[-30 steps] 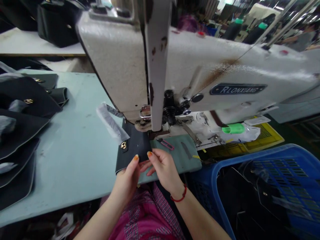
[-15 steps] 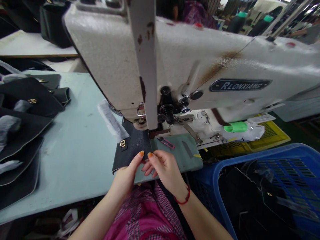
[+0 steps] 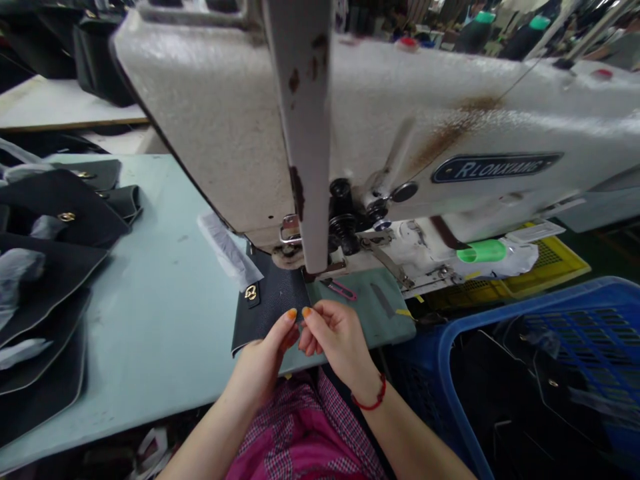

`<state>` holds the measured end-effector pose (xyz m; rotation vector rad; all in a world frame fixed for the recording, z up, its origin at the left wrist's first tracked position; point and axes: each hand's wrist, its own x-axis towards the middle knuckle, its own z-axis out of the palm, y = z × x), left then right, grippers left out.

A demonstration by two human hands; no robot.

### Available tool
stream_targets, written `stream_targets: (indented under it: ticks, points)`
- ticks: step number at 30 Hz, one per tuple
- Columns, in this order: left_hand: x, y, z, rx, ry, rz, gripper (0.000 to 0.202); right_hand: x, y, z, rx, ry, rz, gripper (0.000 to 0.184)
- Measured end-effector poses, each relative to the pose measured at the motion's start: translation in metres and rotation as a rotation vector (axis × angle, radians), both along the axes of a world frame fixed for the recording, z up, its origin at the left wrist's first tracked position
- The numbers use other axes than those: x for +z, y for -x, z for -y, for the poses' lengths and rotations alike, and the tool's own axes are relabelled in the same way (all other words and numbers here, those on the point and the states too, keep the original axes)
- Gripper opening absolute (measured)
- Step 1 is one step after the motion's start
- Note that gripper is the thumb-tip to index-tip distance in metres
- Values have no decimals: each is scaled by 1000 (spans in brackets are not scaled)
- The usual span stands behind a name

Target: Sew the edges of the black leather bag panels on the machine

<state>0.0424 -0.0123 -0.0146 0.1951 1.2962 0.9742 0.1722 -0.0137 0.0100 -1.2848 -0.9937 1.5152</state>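
Note:
A black leather bag piece with a gold clasp lies flat at the sewing machine's needle end, its top part hidden under the machine head. On its near right corner, my left hand pinches the leather, thumb on top and fingers beneath. My right hand is closed beside it, thumb tip against curled fingers, almost touching the left thumb. What the right fingertips hold is too small to tell. Just beyond them, pink thread snips rest on the machine bed.
The white sewing machine rises in front of my hands. More black bag pieces are stacked on the pale green table at left. A white wrapped strip touches the leather. At right stands a blue basket with black pieces inside.
The view has shifted slightly, so most things appear a little lower and to the right. My right fingers are curled in more; both hands stay at the leather's corner.

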Motion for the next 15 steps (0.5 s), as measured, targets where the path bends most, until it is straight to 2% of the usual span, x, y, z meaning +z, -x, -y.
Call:
stream_targets:
  ticks: [8, 15]
  points:
    - [-2, 3, -21, 14, -40, 29, 23, -7, 3, -17, 5, -41, -8, 33]
    - [-3, 7, -38, -47, -110, 35, 30, -10, 7, -32, -10, -60, -8, 32]
